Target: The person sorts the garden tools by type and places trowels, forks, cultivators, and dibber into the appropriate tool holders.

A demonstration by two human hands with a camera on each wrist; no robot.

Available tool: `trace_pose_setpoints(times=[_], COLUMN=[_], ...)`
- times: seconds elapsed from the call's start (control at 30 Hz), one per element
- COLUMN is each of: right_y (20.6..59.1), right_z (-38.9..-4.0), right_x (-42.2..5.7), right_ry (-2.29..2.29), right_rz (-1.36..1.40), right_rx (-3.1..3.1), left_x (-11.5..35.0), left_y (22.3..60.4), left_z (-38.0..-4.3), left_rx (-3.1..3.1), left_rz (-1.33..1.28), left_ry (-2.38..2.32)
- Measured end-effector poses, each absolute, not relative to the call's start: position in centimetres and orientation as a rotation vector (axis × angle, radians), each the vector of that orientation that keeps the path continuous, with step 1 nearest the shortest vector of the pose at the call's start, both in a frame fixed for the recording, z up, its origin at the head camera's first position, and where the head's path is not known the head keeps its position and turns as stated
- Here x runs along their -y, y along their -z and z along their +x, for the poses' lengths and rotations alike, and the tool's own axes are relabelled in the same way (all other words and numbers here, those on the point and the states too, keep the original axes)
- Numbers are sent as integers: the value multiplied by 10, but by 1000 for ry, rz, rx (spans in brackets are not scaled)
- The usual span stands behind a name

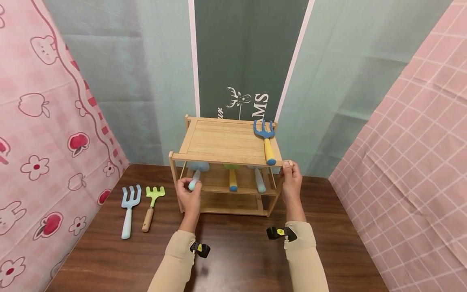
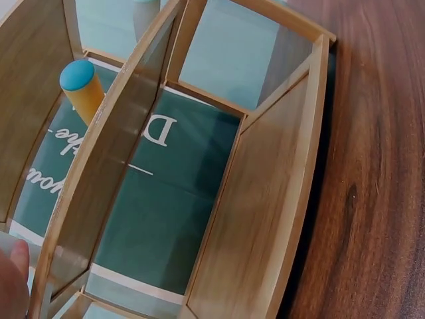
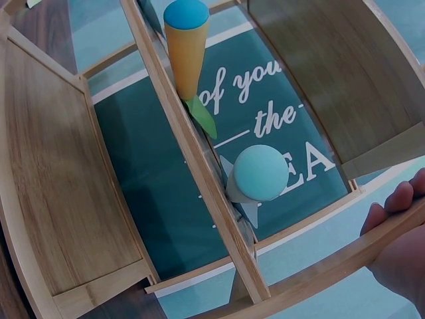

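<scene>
A wooden three-tier shelf rack [image 1: 226,142] stands on the table. My left hand [image 1: 189,198] pinches the pale blue handle of a small garden trowel [image 1: 196,177] at the left of the middle tier. At the rack's top right front corner, my right hand [image 1: 293,184] grips the wooden frame; its fingers [image 3: 400,198] wrap the post in the right wrist view. Between them on the middle tier lie a yellow-handled tool [image 1: 232,180] with a green head and another pale blue-handled tool [image 1: 260,181]. Their heads are partly hidden under the top board.
A blue hand fork [image 1: 269,150] with a yellow handle lies on the right of the top tier. Left of the rack, a pale blue fork [image 1: 127,215] and a green fork [image 1: 149,215] with a wooden handle lie on the brown table [image 1: 233,259]. Cloth hangs behind and on both sides.
</scene>
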State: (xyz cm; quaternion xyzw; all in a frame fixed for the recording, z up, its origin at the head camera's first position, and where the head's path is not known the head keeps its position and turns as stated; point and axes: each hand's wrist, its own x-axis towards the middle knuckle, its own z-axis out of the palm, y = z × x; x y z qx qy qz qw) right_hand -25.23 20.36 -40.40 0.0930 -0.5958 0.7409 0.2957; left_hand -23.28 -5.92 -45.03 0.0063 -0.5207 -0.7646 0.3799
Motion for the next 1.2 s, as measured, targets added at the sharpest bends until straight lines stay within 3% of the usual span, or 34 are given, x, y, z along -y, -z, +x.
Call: trace_pose_setpoints(times=[0.47, 1.2], right_y=[400, 404], right_z=[-249, -254], right_x=[-200, -203], right_ry=[-1963, -1970], right_rz=[247, 270], right_rx=[1585, 1554], left_x=[60, 68], left_y=[477, 484], left_z=[-255, -243], left_rx=[1486, 1841], left_rz=[145, 215], left_ry=[1828, 1514])
